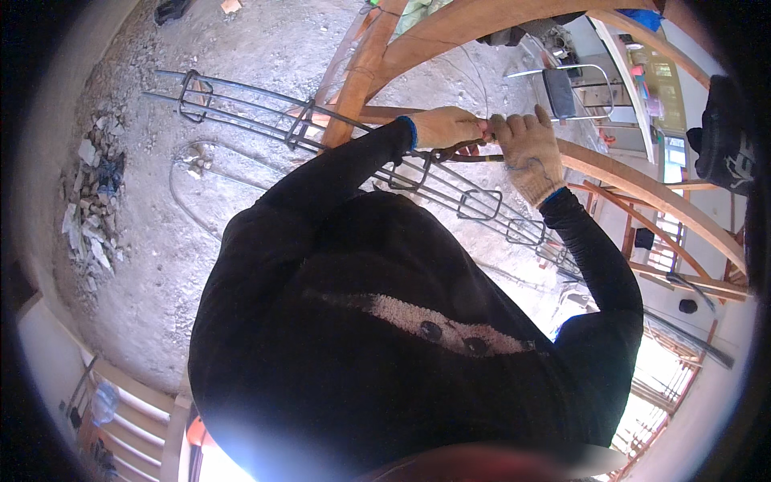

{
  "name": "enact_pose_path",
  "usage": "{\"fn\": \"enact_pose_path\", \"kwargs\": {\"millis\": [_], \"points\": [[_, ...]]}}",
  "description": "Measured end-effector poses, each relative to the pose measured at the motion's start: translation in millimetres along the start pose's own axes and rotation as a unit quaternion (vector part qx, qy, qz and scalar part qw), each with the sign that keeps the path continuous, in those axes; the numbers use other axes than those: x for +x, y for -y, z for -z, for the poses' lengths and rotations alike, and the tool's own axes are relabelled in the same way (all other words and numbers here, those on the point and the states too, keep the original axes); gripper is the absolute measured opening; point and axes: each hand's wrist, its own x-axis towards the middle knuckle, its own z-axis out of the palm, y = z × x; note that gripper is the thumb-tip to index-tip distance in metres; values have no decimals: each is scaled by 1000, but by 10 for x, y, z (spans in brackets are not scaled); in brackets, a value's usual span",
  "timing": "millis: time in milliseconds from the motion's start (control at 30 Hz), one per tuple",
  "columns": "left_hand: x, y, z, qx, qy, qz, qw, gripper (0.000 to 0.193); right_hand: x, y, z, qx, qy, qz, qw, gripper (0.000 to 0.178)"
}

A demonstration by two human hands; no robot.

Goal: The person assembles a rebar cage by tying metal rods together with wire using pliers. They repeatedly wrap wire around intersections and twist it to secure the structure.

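A long rebar cage (241, 110) with squared stirrups runs slantwise in front of me, from the far left to the lower right. Over it, my left hand (444, 128), in a tan knit glove, is closed, its fingertips meeting at a thin wire (484, 90) that rises between the hands. My right hand (530, 153), gloved alike, is curled at the handle end of dark pincers (459, 151). The tool's head lies against the bars just under my left hand. My right palm is turned away, so its grip shows only in part.
A wooden post (353, 104) and curved timber (642, 181) stand close beyond the hands. Broken rubble (90, 217) is heaped at the left. A bent bar (178, 189) lies on the dusty floor. A dark-backed metal chair (560, 92) stands at the far right.
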Motion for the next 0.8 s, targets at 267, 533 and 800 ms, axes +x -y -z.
{"fn": "enact_pose_path", "kwargs": {"millis": [267,533,800], "points": [[25,176,-168,-225,-91,37,969,38,-142,23,-194,7,-102,-16,995,43],[59,228,-134,-195,-137,120,964,34,-135,28,-444,-33,-147,-15,989,44],[25,153,-145,-222,-124,107,961,36,-152,11,-362,-13,-101,5,995,35]]}}
